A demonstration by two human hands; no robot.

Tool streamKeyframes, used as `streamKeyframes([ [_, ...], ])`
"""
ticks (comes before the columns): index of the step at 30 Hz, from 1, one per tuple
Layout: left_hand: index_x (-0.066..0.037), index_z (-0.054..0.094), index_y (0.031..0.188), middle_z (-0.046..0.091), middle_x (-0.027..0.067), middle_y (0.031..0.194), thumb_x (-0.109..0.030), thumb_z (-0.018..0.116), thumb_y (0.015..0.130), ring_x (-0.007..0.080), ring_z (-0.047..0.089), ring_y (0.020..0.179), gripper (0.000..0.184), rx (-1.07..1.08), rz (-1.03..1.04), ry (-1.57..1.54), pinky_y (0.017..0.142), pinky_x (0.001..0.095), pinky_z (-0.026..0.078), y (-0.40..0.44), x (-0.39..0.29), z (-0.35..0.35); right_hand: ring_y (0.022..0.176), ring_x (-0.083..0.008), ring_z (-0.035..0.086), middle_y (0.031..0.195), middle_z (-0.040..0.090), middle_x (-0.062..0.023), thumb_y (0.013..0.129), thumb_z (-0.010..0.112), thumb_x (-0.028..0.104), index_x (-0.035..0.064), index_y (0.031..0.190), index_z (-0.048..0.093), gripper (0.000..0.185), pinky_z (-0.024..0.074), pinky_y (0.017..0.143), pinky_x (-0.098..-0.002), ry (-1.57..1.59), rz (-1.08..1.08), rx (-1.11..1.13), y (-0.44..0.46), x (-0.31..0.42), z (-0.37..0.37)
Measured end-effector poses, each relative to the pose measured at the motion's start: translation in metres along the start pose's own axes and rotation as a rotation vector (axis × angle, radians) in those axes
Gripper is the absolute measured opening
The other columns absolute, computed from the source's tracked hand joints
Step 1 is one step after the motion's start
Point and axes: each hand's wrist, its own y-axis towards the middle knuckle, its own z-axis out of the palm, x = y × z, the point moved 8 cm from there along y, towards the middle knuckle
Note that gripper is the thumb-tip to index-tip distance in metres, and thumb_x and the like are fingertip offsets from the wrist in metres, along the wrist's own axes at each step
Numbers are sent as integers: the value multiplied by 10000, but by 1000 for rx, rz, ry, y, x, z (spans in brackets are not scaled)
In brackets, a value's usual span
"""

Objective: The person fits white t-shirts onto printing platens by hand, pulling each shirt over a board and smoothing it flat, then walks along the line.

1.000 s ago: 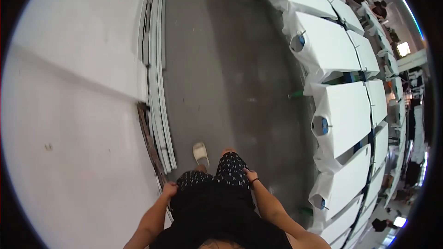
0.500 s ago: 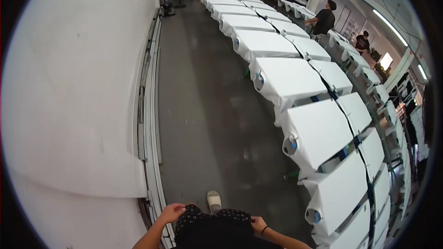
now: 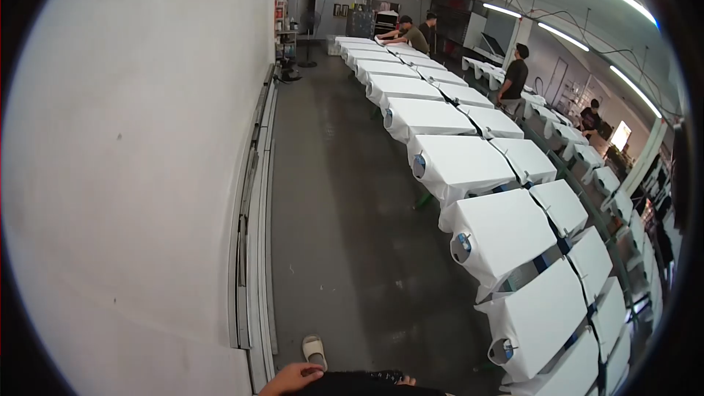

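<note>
My left hand [image 3: 295,377] is low in the view beside my dark clothing, its fingers curled together. Whether cloth is caught between them I cannot make out. Only a few fingers of my right hand [image 3: 408,380] show at the other side of my patterned shorts [image 3: 385,376]; the rest is cut off or hidden. One foot in a cream slide sandal [image 3: 313,348] is on the floor ahead of my left hand. To the right runs a long row of flat boards dressed in white shirts [image 3: 502,238], apart from both hands.
A white wall [image 3: 139,176] with long metal rails [image 3: 253,249] at its foot borders the grey floor [image 3: 330,198] on the left. Two people [image 3: 414,35] stand at the row's far end. Another person [image 3: 515,77] stands between the rows, and one more works farther right.
My view has tilted up, showing more ceiling and far wall. The shirt row sits lower, and my hands have dropped toward the bottom edge. The foot in view has shifted left.
</note>
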Motion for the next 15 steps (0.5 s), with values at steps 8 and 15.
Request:
streamKeyframes([
  [8,-92,629,1106,678,101,916,-394,629,831,212,647,820,408,-56,119,286,747,310,503,90,-63,-153,994,-249,563,925,642,-42,835,475,187,115,872,675,216,477,808,-402,-234,205,-254,89,74,-76],
  [15,-83,626,1109,674,124,950,-415,624,829,239,643,890,434,-115,24,236,795,331,494,182,-68,-244,896,-314,630,925,649,-167,845,585,83,72,959,627,123,512,758,-378,1290,191,-246,192,96,-111],
])
